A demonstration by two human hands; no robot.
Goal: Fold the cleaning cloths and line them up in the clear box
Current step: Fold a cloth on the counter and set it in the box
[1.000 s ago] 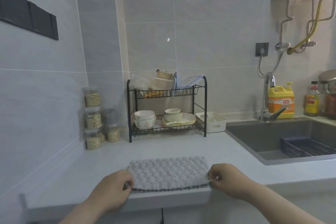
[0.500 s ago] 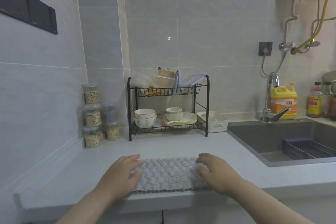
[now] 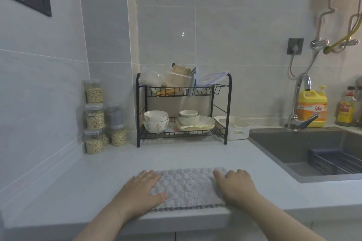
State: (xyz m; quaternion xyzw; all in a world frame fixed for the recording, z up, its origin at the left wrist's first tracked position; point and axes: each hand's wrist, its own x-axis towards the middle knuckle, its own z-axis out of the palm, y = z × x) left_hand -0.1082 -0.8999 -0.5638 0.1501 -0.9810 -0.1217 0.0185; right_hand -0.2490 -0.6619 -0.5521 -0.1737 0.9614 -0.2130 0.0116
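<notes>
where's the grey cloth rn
Head view, low centre: the grey cloth lies flat at the front edge of the counter, left hand and right hand on its ends, in front of the black dish rack.

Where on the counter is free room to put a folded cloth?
Bare counter lies between the grey cloth and the dish rack, and left of the left hand toward the jars. Crowded: the back wall, with jars, rack and white basket.
</notes>
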